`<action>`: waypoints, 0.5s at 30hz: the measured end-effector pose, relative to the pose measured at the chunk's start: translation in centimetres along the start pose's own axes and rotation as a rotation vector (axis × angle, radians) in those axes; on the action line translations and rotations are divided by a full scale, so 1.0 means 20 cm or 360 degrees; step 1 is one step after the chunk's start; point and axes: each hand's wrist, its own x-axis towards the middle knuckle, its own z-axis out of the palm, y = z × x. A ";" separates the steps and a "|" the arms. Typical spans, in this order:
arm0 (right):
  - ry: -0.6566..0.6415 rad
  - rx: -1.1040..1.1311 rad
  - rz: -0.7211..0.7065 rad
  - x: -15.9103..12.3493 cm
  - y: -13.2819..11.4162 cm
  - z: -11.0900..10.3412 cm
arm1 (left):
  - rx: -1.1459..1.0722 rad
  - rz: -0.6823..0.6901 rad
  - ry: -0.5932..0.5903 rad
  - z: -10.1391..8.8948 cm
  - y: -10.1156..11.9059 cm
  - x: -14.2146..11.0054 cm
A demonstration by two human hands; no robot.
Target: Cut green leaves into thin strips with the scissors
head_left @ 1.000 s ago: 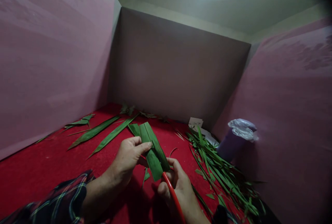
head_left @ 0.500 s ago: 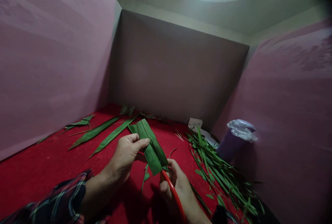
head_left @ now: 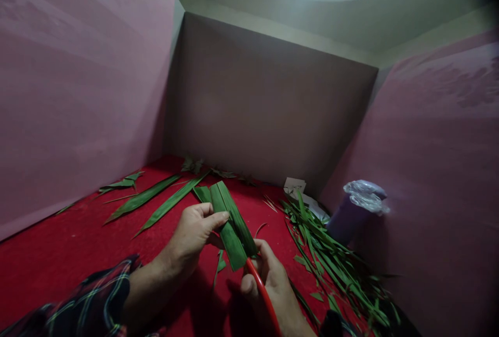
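Note:
A green leaf strip (head_left: pixel 230 225), folded lengthwise with a straight-cut lower end, is pinched between the thumb and fingers of my left hand (head_left: pixel 195 230). Another piece of leaf (head_left: pixel 202 194) juts out behind it at the upper left. My right hand (head_left: pixel 268 277) is closed around a tool with a long, curved red handle (head_left: pixel 263 293). The tool's working end is hidden at the strip's lower edge, so its kind does not show. My right fingertips are close to the strip's lower right corner; whether they grip it I cannot tell.
Two long leaves (head_left: pixel 171 204) lie on the red floor covering (head_left: pixel 93 261) at left. A heap of narrow leaves (head_left: pixel 331 259) spreads along the right. Beyond it stands a purple cylinder (head_left: pixel 343 220) with clear plastic on top, near white papers (head_left: pixel 295 186). Pink walls close in both sides.
Both hands, the leaf strip and the red-handled tool have shifted slightly right and down in the picture. The grips look the same.

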 end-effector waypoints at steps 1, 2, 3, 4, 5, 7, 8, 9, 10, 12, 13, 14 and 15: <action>-0.0005 0.0041 -0.0001 0.00 0.00 0.00 | -0.0002 -0.0004 0.0005 0.00 0.00 0.00; -0.0008 0.0080 -0.0002 0.00 0.00 0.00 | -0.0007 -0.0005 0.0009 0.00 0.00 0.00; -0.0009 0.0114 -0.0002 0.00 0.01 0.00 | -0.0014 -0.0007 0.0010 0.00 0.00 0.00; -0.0008 0.0140 -0.0001 0.00 0.01 0.00 | -0.0020 -0.0012 0.0007 0.00 0.00 0.00; 0.0003 0.0154 -0.0008 0.00 0.02 0.00 | -0.0025 -0.0011 0.0006 0.00 0.00 0.00; 0.0028 0.0157 -0.0024 0.00 0.03 0.00 | -0.0032 -0.0011 -0.0002 0.00 0.00 0.00; 0.0035 0.0158 -0.0026 0.00 0.03 0.00 | -0.0032 -0.0008 -0.0004 0.00 -0.01 0.01; 0.0035 0.0155 -0.0018 0.00 0.04 0.00 | -0.0029 -0.0004 -0.0005 0.00 -0.01 0.01; 0.0033 0.0150 -0.0001 0.00 0.04 0.00 | -0.0025 0.0003 0.0001 -0.01 -0.02 0.01; 0.0026 0.0132 0.0055 0.00 0.04 0.00 | -0.0008 0.0014 0.0017 -0.01 -0.03 0.02; 0.0025 0.0126 0.0078 0.00 0.04 0.00 | 0.0000 0.0021 0.0028 -0.01 -0.03 0.02; 0.0033 0.0120 0.0094 0.00 0.03 0.00 | 0.0008 0.0023 0.0034 -0.01 -0.03 0.03; 0.0056 0.0115 0.0104 0.01 0.03 0.00 | 0.0010 0.0022 0.0034 -0.01 -0.03 0.03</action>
